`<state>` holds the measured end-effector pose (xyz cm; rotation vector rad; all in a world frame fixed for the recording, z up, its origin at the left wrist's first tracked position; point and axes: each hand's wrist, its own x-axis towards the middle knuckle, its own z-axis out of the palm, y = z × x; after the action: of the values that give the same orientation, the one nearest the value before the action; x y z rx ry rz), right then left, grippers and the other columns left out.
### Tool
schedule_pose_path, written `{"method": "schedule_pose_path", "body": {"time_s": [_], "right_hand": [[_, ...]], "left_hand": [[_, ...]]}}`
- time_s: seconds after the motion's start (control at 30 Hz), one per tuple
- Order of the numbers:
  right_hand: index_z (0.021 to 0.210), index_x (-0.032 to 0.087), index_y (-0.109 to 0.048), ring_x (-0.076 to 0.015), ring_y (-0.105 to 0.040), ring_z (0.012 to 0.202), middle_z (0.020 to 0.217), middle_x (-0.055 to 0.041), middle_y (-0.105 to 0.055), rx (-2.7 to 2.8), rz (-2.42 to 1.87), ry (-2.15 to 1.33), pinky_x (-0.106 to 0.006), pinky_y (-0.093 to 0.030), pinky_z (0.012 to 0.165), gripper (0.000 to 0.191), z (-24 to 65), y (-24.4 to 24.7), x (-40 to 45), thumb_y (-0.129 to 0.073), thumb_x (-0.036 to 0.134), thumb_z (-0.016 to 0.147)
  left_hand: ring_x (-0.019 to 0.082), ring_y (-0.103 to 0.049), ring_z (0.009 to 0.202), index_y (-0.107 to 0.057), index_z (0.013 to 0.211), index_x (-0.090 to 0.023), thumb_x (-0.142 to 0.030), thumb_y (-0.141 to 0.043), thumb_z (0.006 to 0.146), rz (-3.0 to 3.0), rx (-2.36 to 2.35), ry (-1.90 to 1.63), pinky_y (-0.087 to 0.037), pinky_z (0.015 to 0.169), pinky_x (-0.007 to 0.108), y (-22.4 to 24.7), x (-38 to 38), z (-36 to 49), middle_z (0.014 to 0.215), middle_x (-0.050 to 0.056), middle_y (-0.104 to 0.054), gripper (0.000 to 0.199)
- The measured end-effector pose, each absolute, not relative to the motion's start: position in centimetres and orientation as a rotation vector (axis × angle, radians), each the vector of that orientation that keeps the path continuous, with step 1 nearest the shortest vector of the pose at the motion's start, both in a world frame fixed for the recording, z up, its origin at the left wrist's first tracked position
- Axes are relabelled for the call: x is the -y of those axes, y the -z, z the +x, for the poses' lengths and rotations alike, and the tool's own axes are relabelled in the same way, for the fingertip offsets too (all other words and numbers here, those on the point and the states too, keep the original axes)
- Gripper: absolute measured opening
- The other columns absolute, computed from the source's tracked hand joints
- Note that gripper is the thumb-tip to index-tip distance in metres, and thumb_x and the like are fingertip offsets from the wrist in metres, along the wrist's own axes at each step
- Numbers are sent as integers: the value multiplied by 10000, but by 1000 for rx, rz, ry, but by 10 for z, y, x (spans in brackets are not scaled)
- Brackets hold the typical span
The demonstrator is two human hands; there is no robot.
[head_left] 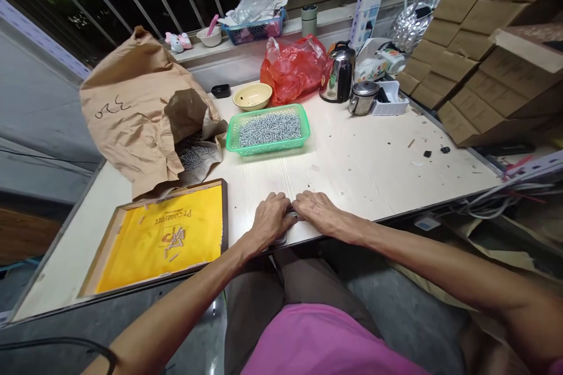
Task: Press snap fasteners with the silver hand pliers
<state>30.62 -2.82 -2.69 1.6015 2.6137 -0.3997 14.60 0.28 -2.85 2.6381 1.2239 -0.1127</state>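
Paper sack (136,111), brown and hand-marked, slumps at the left of the pale worktop (369,155), its torn mouth showing a heap of small dark metal pieces (193,155). In front of it a shallow tray (224,211) with a yellow printed lining (132,252) lies at the near edge, a few slim metal pins (176,238) scattered on the lettering.

Next along, at the back, a cream bowl (253,97) sits just behind a green plastic basket (268,149) filled with more short metal pins (270,130). The basket's long axis runs across the worktop; it lies straight ahead of the worker's hands, apart from both and a little nearer the left.

At the near edge the left hand (273,217) curls inward, its grip seemingly closed on a small grey piece (292,215) caught between the two hands. Fingers cover most of it, and from where I stand I cannot tell its long axis. The right hand (317,212) meets it from the other side, knuckles up, its grip also apparently closed on the piece; neither hand looks nearer.

Beyond, a red plastic bag (294,70), a steel kettle (343,73) and a lidded metal cup (363,98) stand at the back, with stacked cardboard boxes (475,58) far right.
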Motion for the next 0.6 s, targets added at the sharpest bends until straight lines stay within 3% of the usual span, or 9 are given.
{"method": "schedule_pose_path", "body": {"time_s": [0.17,0.27,0.37,0.43,0.5,0.6], "right_hand": [[962,148,-616,-212,-562,887,949,-93,-622,-2578,1622,436,-291,-383,657,186,306,27,27,-483,271,921],[1051,154,-610,-223,-538,953,1004,-98,-614,-2631,1662,381,-293,-403,710,213,311,25,25,-529,275,895],[1162,156,-571,-231,-514,1003,1063,-107,-600,-2813,1579,419,-305,-415,791,383,327,28,21,-596,379,851],[1150,158,-579,-218,-523,983,1062,-108,-602,-2933,1484,483,-306,-412,813,375,337,35,16,-543,417,881],[1111,158,-598,-212,-527,957,1025,-106,-611,-2974,1495,441,-304,-403,809,305,343,44,10,-469,362,925],[1002,162,-635,-221,-516,916,937,-93,-623,-2913,1602,207,-318,-378,786,239,342,55,-2,-422,250,938]], "left_hand": [[215,-523,892,-623,823,-185,-339,-591,821,2633,-1206,156,-447,714,309,21,-6,149,898,53,-598,157],[233,-532,943,-630,954,-185,-331,-611,806,2605,-1262,126,-468,788,340,18,-1,150,957,67,-607,209],[252,-517,1081,-556,1152,-181,-264,-598,818,2566,-1390,-57,-464,893,385,26,19,150,1143,96,-584,347],[257,-459,1208,-509,1214,-176,-203,-558,841,2567,-1413,-219,-422,983,415,38,39,150,1293,118,-514,377],[261,-404,1280,-494,1229,-167,-186,-517,867,2583,-1376,-328,-369,1046,440,50,58,152,1354,129,-472,362],[253,-437,1257,-520,1181,-167,-217,-468,904,2576,-1334,-373,-320,1084,464,60,77,155,1263,113,-550,287]]}}
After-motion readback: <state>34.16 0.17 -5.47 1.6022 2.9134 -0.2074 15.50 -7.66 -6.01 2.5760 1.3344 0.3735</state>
